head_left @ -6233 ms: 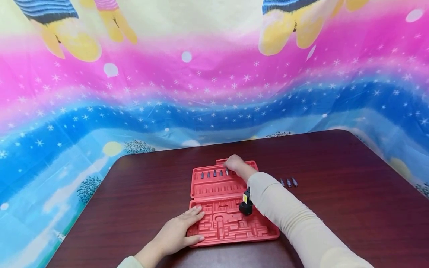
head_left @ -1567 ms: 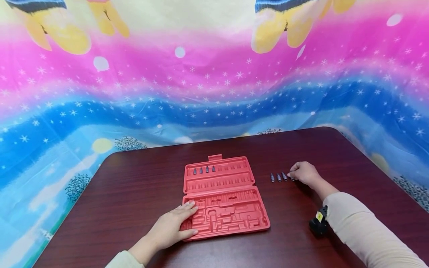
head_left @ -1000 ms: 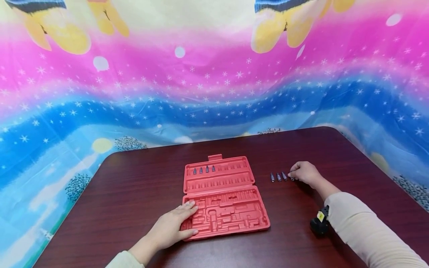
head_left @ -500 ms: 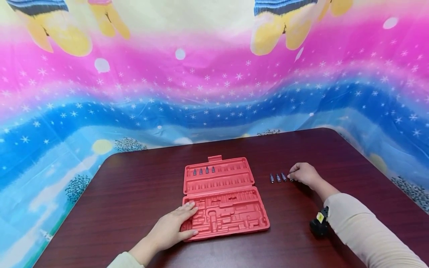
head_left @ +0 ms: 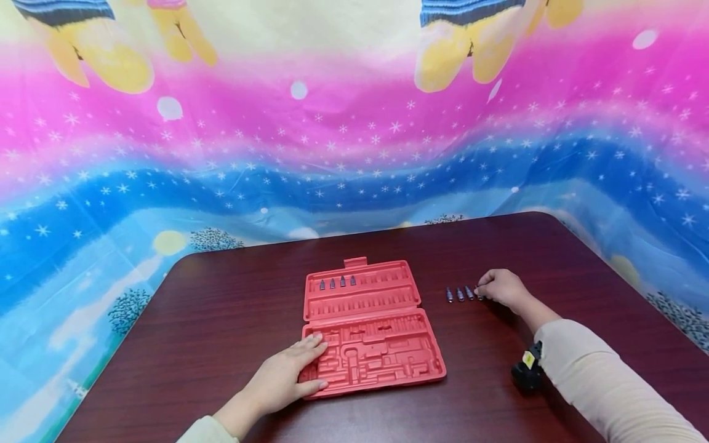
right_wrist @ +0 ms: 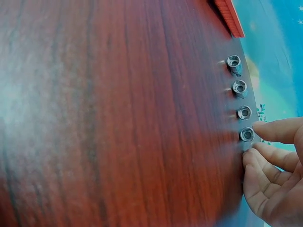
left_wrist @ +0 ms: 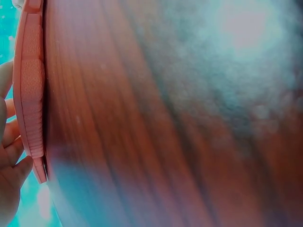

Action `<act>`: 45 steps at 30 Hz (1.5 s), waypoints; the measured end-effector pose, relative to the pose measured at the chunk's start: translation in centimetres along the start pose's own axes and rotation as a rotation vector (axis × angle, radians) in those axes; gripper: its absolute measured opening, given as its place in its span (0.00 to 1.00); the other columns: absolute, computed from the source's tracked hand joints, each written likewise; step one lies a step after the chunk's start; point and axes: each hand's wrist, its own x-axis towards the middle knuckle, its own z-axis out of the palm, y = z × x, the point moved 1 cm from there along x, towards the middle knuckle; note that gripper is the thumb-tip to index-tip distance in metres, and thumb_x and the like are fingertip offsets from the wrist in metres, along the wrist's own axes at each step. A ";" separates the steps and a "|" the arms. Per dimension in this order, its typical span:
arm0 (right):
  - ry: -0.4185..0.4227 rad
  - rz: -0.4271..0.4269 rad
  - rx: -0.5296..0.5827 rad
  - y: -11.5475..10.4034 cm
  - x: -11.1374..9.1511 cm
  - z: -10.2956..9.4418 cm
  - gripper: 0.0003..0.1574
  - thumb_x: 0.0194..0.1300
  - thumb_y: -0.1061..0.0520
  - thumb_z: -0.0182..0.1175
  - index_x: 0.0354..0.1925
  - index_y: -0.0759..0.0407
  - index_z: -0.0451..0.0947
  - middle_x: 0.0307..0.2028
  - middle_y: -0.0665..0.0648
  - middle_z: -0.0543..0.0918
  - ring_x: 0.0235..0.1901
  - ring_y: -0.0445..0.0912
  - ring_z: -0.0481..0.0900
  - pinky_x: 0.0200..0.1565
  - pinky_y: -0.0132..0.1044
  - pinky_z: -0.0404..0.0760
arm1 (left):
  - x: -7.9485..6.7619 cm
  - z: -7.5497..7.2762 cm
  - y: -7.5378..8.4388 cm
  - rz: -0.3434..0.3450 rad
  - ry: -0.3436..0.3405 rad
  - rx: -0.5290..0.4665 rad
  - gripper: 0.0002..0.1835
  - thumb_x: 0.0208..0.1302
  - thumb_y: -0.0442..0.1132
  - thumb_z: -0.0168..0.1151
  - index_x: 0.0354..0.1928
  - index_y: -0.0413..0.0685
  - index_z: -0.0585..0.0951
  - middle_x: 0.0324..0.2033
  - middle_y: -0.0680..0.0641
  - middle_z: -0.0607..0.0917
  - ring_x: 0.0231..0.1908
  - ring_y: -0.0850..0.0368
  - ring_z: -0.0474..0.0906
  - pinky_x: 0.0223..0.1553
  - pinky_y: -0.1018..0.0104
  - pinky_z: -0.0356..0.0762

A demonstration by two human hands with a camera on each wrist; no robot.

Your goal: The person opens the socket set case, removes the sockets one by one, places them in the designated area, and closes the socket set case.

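The red tool case [head_left: 373,357] lies unfolded on the table, in the middle of the head view. My left hand [head_left: 282,375] rests on its left edge, fingers laid over the rim and thumb near the front corner. Several dark socket bits [head_left: 343,281] stand in the left slots of the lid's upper row. To the right of the case, more metal socket bits [head_left: 460,295] form a short row on the table. My right hand [head_left: 503,288] pinches the rightmost socket bit [right_wrist: 246,135] there, its square-holed end facing the right wrist camera.
The dark wooden table [head_left: 221,320] has rounded far corners. A printed cloth [head_left: 354,123] hangs behind it. A black wrist camera [head_left: 527,371] is strapped under the right sleeve. Molded recesses show across the case's lower half.
Since the oldest frame my right hand has moved from the lid to the table row. The lid holds one socket bit fewer, the row one more. Recently both hands have barely moved.
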 end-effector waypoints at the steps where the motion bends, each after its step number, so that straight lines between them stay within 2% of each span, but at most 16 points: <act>1: 0.000 0.001 -0.001 0.0 0.0 0.0 0.14 0.54 0.62 0.56 0.36 0.73 0.70 0.26 0.59 0.73 0.25 0.48 0.69 0.25 0.38 0.70 | 0.0 0.0 0.0 0.001 0.002 0.002 0.34 0.53 0.62 0.50 0.56 0.47 0.70 0.58 0.48 0.66 0.58 0.55 0.60 0.51 0.56 0.63; 10: 0.005 0.000 0.000 0.0 0.2 0.0 0.13 0.54 0.63 0.55 0.36 0.73 0.70 0.27 0.59 0.74 0.26 0.48 0.69 0.26 0.38 0.71 | 0.1 -0.2 0.0 -0.003 -0.003 0.001 0.34 0.53 0.61 0.51 0.56 0.47 0.70 0.58 0.48 0.66 0.58 0.55 0.59 0.52 0.56 0.62; 18: 0.016 0.003 0.092 -0.5 0.1 -0.5 0.15 0.59 0.60 0.51 0.39 0.73 0.68 0.32 0.62 0.74 0.30 0.50 0.71 0.32 0.40 0.73 | 0.3 -0.1 -0.1 -0.003 -0.006 0.001 0.34 0.53 0.61 0.51 0.57 0.47 0.69 0.58 0.48 0.65 0.58 0.55 0.59 0.52 0.56 0.62; 21: 0.004 -0.009 0.125 -1.0 0.1 -0.5 0.17 0.62 0.58 0.48 0.42 0.73 0.68 0.38 0.65 0.74 0.33 0.51 0.72 0.35 0.42 0.73 | 0.3 -0.1 -0.1 -0.002 0.000 0.004 0.34 0.53 0.62 0.50 0.57 0.47 0.69 0.58 0.48 0.65 0.58 0.55 0.59 0.51 0.56 0.63; 26: -0.030 -0.020 0.183 -2.3 0.0 -0.2 0.21 0.63 0.57 0.45 0.45 0.75 0.66 0.41 0.70 0.72 0.35 0.52 0.73 0.38 0.43 0.74 | 0.2 -0.1 -0.1 -0.003 0.006 0.002 0.34 0.53 0.62 0.50 0.57 0.48 0.69 0.58 0.49 0.65 0.58 0.55 0.59 0.50 0.56 0.64; 32: -0.068 -0.041 0.268 -4.4 0.0 0.8 0.23 0.63 0.57 0.46 0.47 0.77 0.65 0.40 0.72 0.73 0.35 0.53 0.75 0.39 0.44 0.74 | 0.0 -0.1 -0.1 -0.009 -0.003 -0.010 0.34 0.54 0.63 0.48 0.58 0.49 0.68 0.59 0.49 0.65 0.58 0.55 0.58 0.50 0.55 0.64; 40: -0.120 -0.031 0.355 -7.2 0.6 3.1 0.21 0.63 0.57 0.46 0.46 0.75 0.66 0.41 0.72 0.73 0.40 0.59 0.74 0.42 0.44 0.74 | -0.1 0.0 0.0 0.000 0.003 -0.015 0.34 0.53 0.63 0.49 0.57 0.48 0.69 0.58 0.47 0.66 0.58 0.52 0.60 0.52 0.55 0.62; 45: -0.148 -0.030 0.388 -8.5 1.1 5.0 0.20 0.64 0.57 0.46 0.45 0.74 0.68 0.40 0.70 0.74 0.38 0.57 0.75 0.40 0.42 0.75 | 0.0 -0.1 0.2 0.010 0.006 -0.009 0.33 0.53 0.61 0.52 0.55 0.46 0.71 0.57 0.46 0.67 0.57 0.51 0.61 0.53 0.56 0.60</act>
